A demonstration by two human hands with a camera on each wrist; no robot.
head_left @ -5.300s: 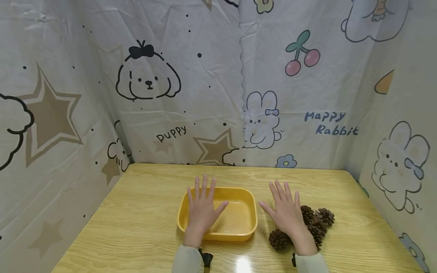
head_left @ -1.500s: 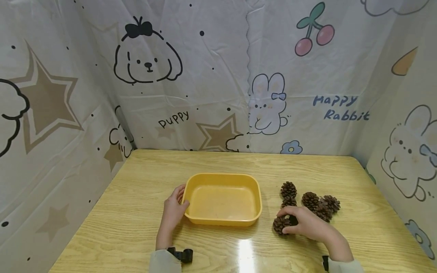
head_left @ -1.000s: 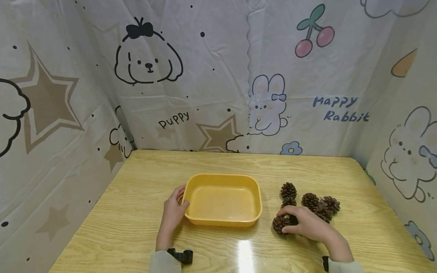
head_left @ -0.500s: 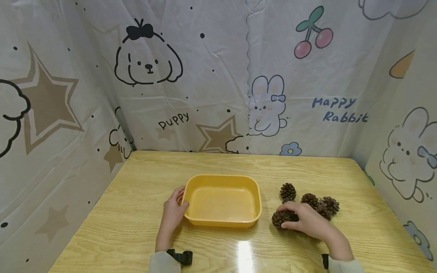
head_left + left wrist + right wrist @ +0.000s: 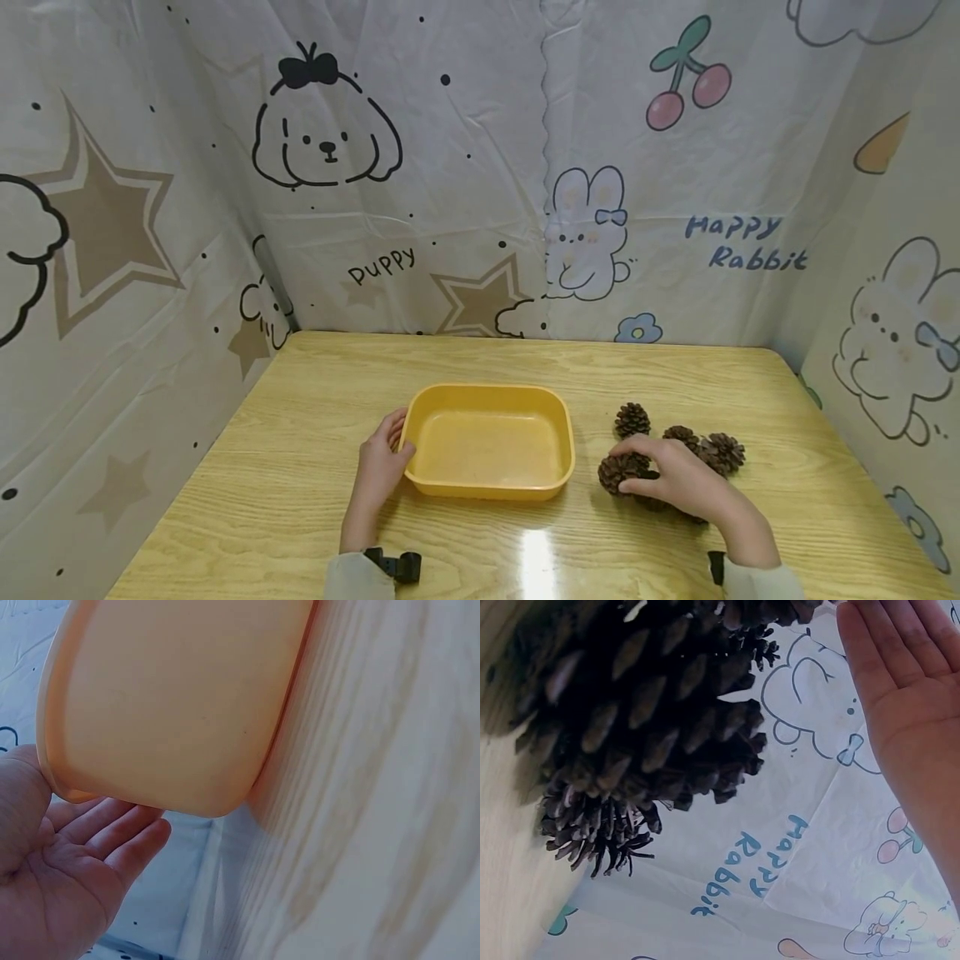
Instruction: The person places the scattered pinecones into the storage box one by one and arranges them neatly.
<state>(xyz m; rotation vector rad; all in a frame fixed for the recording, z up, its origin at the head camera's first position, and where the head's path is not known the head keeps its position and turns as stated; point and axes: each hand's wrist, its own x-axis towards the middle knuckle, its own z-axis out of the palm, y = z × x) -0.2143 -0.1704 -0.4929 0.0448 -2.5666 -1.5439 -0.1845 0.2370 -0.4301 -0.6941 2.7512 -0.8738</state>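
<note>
My left hand [image 5: 381, 462] holds the left end of a yellow plastic basin [image 5: 487, 483], with the thumb at its rim. In the left wrist view, the fingers [image 5: 124, 832] lie against the outside of the basin's wall. On the right, my right hand [image 5: 678, 475] pinches a brown pine cone [image 5: 617, 473] between thumb and fingers. Another pine cone [image 5: 633, 420] sits just beyond it. In the right wrist view, a large pine cone [image 5: 645, 705] is close to the camera, beside the palm [image 5: 915, 712]; the fingertips are cut off at the top.
More pine cones [image 5: 722, 452] cluster behind and right of my right hand, some partly covered by it. They rest on a wood-grain table [image 5: 300, 433]. Printed white cloth [image 5: 465, 208] hangs along the back and sides.
Both hands were spread over the basin and cones at first. The left then took the basin's end. The right gripped a pine cone, which has shifted slightly away from the front edge.
</note>
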